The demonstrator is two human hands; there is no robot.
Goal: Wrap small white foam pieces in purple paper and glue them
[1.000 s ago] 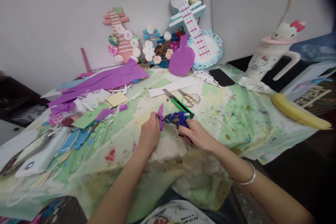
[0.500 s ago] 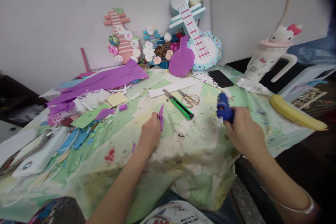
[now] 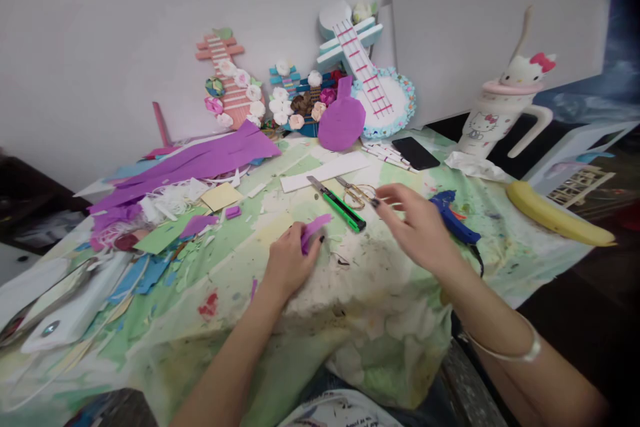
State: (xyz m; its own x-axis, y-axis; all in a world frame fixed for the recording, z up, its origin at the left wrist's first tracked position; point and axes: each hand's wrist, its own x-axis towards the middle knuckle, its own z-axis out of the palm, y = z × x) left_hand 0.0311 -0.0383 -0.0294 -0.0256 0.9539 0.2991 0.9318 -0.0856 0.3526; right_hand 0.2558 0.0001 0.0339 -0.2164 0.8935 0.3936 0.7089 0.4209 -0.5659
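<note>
My left hand (image 3: 291, 259) is closed on a small purple paper piece (image 3: 314, 229) above the cloth at the centre. My right hand (image 3: 413, 223) has its fingers apart and holds nothing; its fingertips are near the handles of the gold scissors (image 3: 356, 195). Between the hands lies a green cutter (image 3: 345, 208) with its blade out. A blue glue gun (image 3: 456, 219) rests on the cloth just right of my right hand. Behind the cutter is a white strip (image 3: 325, 171).
Decorated guitar shapes (image 3: 373, 90) and a purple paper shape (image 3: 342, 121) lean at the back. Paper scraps (image 3: 185, 153) cover the left. A phone (image 3: 415, 153), a white tumbler (image 3: 493, 121) and a banana (image 3: 555, 217) are at the right.
My right hand has let go of the blue glue gun, which now lies on the cloth, and has moved left toward the scissors. The purple piece in my left hand has tilted rightward.
</note>
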